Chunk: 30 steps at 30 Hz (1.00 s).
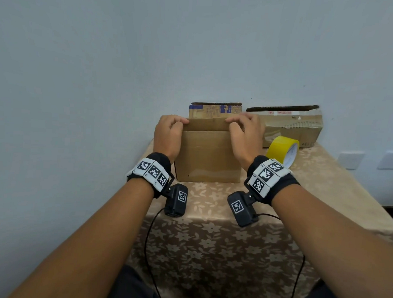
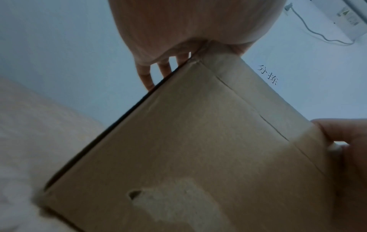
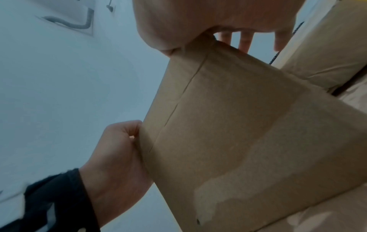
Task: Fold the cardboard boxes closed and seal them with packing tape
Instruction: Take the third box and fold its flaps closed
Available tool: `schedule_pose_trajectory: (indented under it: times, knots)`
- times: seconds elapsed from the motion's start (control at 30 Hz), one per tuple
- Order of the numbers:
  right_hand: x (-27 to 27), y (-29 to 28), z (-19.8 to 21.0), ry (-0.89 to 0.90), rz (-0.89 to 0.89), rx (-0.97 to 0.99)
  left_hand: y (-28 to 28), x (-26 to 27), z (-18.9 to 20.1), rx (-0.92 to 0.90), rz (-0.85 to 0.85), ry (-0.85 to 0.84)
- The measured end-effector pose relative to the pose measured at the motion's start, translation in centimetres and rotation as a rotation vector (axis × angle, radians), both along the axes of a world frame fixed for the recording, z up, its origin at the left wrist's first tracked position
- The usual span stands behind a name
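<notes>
A plain brown cardboard box (image 1: pixel 208 158) stands upright on the table in front of me, seen close up from the wrists (image 2: pixel 198 149) (image 3: pixel 248 125). Its near top flap (image 1: pixel 206 125) leans over the opening. My left hand (image 1: pixel 170 129) (image 2: pixel 178 31) (image 3: pixel 117 153) pinches the flap's left corner, thumb in front and fingers behind. My right hand (image 1: pixel 243 128) (image 3: pixel 208 18) (image 2: pixel 349 149) pinches the right corner the same way. A roll of yellow packing tape (image 1: pixel 283 150) stands on edge just right of the box, behind my right wrist.
Two more cardboard boxes stand against the wall: one with blue labels (image 1: pixel 215 109) behind the held box, a wider taped one (image 1: pixel 289 126) at the back right. The table (image 1: pixel 221 228) has a beige floral cloth; its left edge lies close beside my left arm. Black cables hang off the front.
</notes>
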State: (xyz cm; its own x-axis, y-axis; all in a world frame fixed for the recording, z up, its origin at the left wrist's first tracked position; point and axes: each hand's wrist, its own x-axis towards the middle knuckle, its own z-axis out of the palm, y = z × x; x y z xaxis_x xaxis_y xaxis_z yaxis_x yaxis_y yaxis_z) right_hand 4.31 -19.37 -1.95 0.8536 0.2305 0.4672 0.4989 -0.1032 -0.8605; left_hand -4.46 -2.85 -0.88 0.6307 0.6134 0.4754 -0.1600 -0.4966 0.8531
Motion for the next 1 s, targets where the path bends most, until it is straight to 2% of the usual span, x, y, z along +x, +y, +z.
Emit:
schedule_pose_trajectory:
  times: [0.17, 0.4, 0.53, 0.77, 0.93, 1.0]
  knots:
    - [-0.08, 0.23, 0.0, -0.081, -0.108, -0.037, 0.22, 0.53, -0.16, 0.079, 0.003, -0.003]
    - [0.14, 0.43, -0.11, -0.113, -0.123, -0.016, 0.54, 0.85, -0.22, 0.157, 0.049, -0.007]
    - [-0.08, 0.41, 0.06, -0.093, -0.105, -0.073, 0.66, 0.82, -0.2, 0.172, 0.049, -0.019]
    - [-0.19, 0.19, 0.2, -0.033, -0.087, -0.069, 0.05, 0.63, 0.19, 0.128, -0.013, 0.001]
    - [-0.43, -0.3, 0.5, 0.006, -0.025, -0.061, -0.28, 0.29, 0.23, 0.013, -0.126, 0.02]
    - [-0.35, -0.34, 0.49, 0.033, -0.018, -0.051, -0.24, 0.24, 0.25, -0.02, -0.121, 0.029]
